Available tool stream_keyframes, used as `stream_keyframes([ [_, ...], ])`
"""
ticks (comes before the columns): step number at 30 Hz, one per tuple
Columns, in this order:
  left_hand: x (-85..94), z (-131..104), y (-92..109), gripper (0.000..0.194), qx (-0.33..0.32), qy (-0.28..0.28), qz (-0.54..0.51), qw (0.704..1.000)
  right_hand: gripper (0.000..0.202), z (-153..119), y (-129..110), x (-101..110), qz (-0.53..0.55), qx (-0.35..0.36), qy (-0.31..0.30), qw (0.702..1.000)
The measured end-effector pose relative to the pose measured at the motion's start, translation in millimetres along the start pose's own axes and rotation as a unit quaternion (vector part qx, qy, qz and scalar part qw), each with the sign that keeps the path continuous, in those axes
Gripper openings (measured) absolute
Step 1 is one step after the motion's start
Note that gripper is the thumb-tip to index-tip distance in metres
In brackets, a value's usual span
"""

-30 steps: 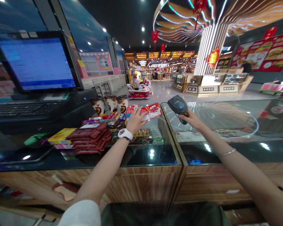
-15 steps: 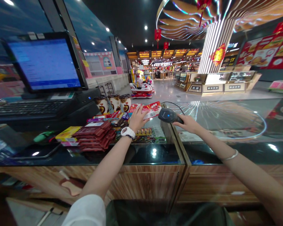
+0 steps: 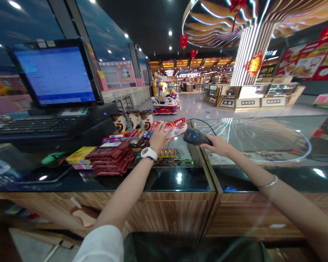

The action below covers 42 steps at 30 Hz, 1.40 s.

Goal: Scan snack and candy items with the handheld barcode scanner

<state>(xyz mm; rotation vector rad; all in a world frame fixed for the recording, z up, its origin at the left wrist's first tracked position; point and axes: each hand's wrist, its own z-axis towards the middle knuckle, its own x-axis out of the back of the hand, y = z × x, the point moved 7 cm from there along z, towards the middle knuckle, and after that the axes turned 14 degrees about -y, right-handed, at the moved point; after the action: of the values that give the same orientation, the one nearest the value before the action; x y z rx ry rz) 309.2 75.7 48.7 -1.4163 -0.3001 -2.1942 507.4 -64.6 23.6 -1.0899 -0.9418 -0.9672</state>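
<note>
A glass-topped counter [image 3: 177, 211] with wood-patterned fronts runs across the near side, and on its left stands a large lit monitor [image 3: 54, 76] with a black keyboard [image 3: 41, 123] below it. To the right of the keyboard, a stack of dark red packets [image 3: 112, 160] lies beside a yellow box [image 3: 80, 153], with three cups [image 3: 133, 118] on the far side. The right hand [image 3: 218, 145] is closed round the handle of a dark barcode scanner [image 3: 192, 137], whose head faces left. The left hand [image 3: 160, 138] has its fingers closed on the left end of a red and white packet [image 3: 179, 128], right of the cups; its right end is by the scanner head, though whether they touch I cannot tell. A white watch [image 3: 149, 153] circles the left wrist, a thin bracelet [image 3: 270, 181] the right forearm.
</note>
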Motion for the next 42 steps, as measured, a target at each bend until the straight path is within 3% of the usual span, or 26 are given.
stream_keyframes([
  [18,1.7,-1,0,0.043,0.003,0.008,-0.013,1.0,0.038,0,2,-1,-0.006,0.026,0.023,0.999],
  [24,-0.4,0,-2,0.046,0.005,0.003,-0.006,1.0,0.053,-3,6,0,0.006,0.018,0.03,0.999],
  [32,-0.6,1,-3,0.045,0.002,0.004,-0.016,1.0,0.053,2,17,-3,0.003,0.118,0.039,0.992],
  [42,0.7,0,2,0.044,-0.006,0.001,0.004,1.0,0.057,10,41,-23,0.003,0.128,-0.042,0.991],
])
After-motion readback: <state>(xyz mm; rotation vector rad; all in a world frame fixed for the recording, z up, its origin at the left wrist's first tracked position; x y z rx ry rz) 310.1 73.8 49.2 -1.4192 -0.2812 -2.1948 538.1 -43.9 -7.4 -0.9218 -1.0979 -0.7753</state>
